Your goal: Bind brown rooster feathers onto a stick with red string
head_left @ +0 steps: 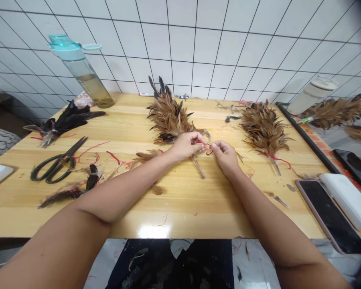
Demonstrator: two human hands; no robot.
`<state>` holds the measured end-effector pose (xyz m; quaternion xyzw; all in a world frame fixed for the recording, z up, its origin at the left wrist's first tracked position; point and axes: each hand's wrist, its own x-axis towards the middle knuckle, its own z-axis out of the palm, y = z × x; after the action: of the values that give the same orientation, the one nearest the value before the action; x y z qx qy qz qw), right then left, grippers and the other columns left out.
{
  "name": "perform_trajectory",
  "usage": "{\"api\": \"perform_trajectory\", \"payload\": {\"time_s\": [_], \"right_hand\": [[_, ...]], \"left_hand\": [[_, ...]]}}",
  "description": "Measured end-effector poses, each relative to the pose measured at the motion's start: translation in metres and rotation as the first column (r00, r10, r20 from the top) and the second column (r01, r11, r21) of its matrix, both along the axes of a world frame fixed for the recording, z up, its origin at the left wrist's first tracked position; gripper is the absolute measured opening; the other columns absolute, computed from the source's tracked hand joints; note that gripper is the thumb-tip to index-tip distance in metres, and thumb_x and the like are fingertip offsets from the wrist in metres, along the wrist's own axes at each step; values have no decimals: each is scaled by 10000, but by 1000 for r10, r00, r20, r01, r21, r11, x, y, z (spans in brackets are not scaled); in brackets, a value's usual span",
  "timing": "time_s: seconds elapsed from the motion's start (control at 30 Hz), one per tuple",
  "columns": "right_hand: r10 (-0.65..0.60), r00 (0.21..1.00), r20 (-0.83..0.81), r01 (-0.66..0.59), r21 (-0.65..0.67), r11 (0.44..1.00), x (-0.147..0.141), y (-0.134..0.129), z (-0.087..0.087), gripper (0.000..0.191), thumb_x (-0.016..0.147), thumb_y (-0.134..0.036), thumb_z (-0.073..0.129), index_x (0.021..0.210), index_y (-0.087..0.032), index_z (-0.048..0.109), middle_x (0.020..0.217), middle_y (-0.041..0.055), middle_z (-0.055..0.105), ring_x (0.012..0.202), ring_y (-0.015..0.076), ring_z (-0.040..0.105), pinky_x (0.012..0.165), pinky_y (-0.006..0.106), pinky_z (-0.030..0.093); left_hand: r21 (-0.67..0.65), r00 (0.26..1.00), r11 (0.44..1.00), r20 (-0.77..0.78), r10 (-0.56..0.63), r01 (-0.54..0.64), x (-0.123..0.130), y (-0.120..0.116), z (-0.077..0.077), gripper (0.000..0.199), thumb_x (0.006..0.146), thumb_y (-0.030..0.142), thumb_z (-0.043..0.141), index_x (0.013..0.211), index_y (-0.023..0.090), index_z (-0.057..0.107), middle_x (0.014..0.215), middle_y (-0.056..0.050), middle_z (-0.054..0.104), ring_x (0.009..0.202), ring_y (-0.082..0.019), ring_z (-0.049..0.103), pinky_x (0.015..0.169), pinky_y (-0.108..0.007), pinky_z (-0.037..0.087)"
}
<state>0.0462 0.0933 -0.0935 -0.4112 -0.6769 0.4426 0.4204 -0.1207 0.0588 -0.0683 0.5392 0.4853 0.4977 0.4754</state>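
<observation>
In the middle of the table lies a brown feather bundle [171, 114], dark-tipped at its far end, with a thin stick [199, 167] poking out toward me. Over its near end, my left hand [189, 145] pinches a red string [208, 147] between thumb and fingers. Close on the right, my right hand [225, 155] pinches the same string, fingers curled. A short stretch of string shows between the two hands, with a small loop hanging below. The part of the bundle under my left hand is hidden.
Scissors [58, 160], black feathers [69, 120] and red string scraps lie at left, near a tilted-looking water bottle [84, 76]. At right are a second feather bundle [266, 128], a phone [329, 212], a white power-bank-like block [347, 200] and a white cup [313, 94].
</observation>
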Motion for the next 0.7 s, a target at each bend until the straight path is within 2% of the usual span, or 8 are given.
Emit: {"api": "perform_trajectory", "payload": {"time_s": [0.13, 0.27, 0.37, 0.5, 0.7], "right_hand": [[-11, 996, -85, 8, -38, 999, 3, 8, -4, 255, 763, -438, 613, 737, -184, 615, 664, -13, 595, 612, 115, 507, 620, 251, 405], [-11, 996, -87, 5, -68, 998, 7, 12, -3, 270, 750, -418, 637, 877, -184, 681, 700, -4, 634, 622, 124, 527, 617, 261, 422], [46, 997, -56, -50, -79, 996, 7, 12, -3, 312, 733, -418, 662, 943, -189, 691, 672, -13, 639, 597, 124, 536, 617, 270, 441], [136, 990, -27, -137, -32, 990, 6, 10, -2, 231, 717, -380, 676, 851, -192, 693, 767, 8, 692, 694, 146, 606, 702, 297, 489], [161, 987, 21, -161, -16, 987, 5, 9, 1, 207, 730, -370, 650, 822, -185, 666, 739, 8, 672, 653, 139, 591, 670, 289, 487]], "left_hand": [[266, 939, 964, -329, 101, -11, 0, -4, 2, 149, 738, 118, 618, 886, 129, 615, 767, -9, 661, 666, -84, 593, 632, -185, 442], [423, 840, 904, -513, 179, 66, 1, -9, 6, 194, 775, 69, 545, 938, 145, 618, 799, -1, 667, 688, -85, 581, 666, -191, 426], [520, 790, 842, -572, 221, 141, 0, -10, 5, 155, 811, 93, 539, 933, 147, 619, 864, -26, 680, 751, -104, 592, 697, -207, 427], [599, 768, 763, -600, 225, 245, -1, -8, 1, 137, 867, 120, 499, 933, 145, 616, 899, -51, 682, 841, -123, 610, 749, -222, 438], [611, 756, 747, -611, 235, 262, -1, -8, -3, 127, 889, 137, 490, 921, 151, 612, 879, -54, 678, 855, -131, 615, 764, -234, 445]]}}
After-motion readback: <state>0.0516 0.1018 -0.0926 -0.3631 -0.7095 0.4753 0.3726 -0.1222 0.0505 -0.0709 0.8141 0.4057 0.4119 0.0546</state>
